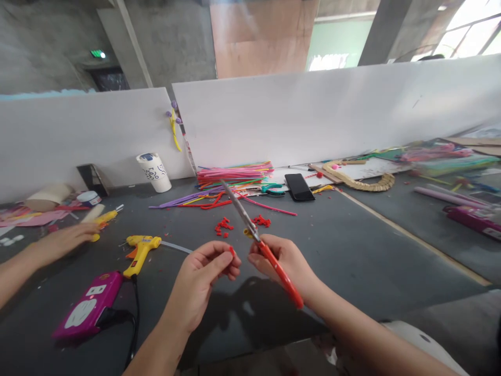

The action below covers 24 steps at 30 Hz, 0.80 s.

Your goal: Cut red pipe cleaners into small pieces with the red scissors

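Between the thumb and fingers of my left hand [213, 266] a small red piece [232, 251] is pinched; it looks like a bit of fuzzy pipe cleaner. My right hand [282, 256] grips a pair of scissors [279, 271] with red handles, the blades pointing up and away to the left. Just beyond my hands lie two loose heaps of short red pieces, a left heap [223, 225] and a right heap [263, 221]. Farther back rests a bundle of pink and red pipe cleaners [235, 175], with purple pipe cleaners [176, 201] spread beside it.
A yellow glue gun [141, 253] and a magenta power strip [92, 303] with a cord lie on the left. Another person's hand [70, 237] reaches in there. Teal pliers [273, 189], a phone [299, 186] and a decorated cup [154, 173] stand or lie near the white partition [313, 115].
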Motion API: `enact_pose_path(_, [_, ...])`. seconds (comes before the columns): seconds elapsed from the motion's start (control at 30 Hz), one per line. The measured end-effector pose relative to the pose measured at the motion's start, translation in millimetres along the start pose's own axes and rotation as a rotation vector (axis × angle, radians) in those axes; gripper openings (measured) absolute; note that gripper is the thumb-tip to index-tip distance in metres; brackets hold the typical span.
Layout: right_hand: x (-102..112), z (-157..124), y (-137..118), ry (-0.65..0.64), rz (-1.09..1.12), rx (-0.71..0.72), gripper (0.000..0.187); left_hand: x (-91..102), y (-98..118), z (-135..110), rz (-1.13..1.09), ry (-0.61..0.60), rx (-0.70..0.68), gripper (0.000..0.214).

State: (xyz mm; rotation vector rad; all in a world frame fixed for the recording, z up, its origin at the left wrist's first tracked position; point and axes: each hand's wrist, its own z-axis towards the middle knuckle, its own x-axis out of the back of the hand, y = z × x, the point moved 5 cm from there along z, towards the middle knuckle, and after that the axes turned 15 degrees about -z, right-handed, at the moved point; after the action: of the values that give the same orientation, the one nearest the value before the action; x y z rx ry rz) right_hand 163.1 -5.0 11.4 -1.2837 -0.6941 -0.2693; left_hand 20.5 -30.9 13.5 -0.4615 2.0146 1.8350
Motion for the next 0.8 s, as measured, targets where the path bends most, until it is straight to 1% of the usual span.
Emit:
enact_pose_path(0.1, [0,3,-3,-0.105,0.221,-0.078,0.012,-6.7,-9,-2,0.006,-0.051,0.108,0.008])
enact_pose_path(0.17, [0,4,-6,-0.145,0.279,-0.077,0.01,-9.3,-13,-2,0.018,-0.073,0.138,0.01])
enact_pose_path(0.23, [-1,4,-10,-0.176,0.296,-0.044,0.007,-10.3,-15,-2,0.031,-0.086,0.15,0.01])
enact_pose_path(0.4, [-2,4,-13,-0.185,0.268,-0.01,0.002,-8.8,-16,1,0.052,-0.083,0.169,0.009])
enact_pose_path(0.5, [-1,5,-13,-0.166,0.232,0.005,0.003,-6.7,-13,2,0.1,-0.046,0.109,0.009])
enact_pose_path(0.6, [-1,6,-12,-0.149,0.159,0.008,0.004,-5.7,-8,2,0.199,0.0,0.032,0.011])
enact_pose_path(0.67, [-2,6,-12,-0.142,0.114,0.016,0.005,-5.9,-8,2,0.251,0.015,0.02,0.011])
enact_pose_path(0.8, [-5,7,-12,-0.123,0.076,0.036,0.005,-6.9,-11,2,0.311,0.002,0.028,0.01])
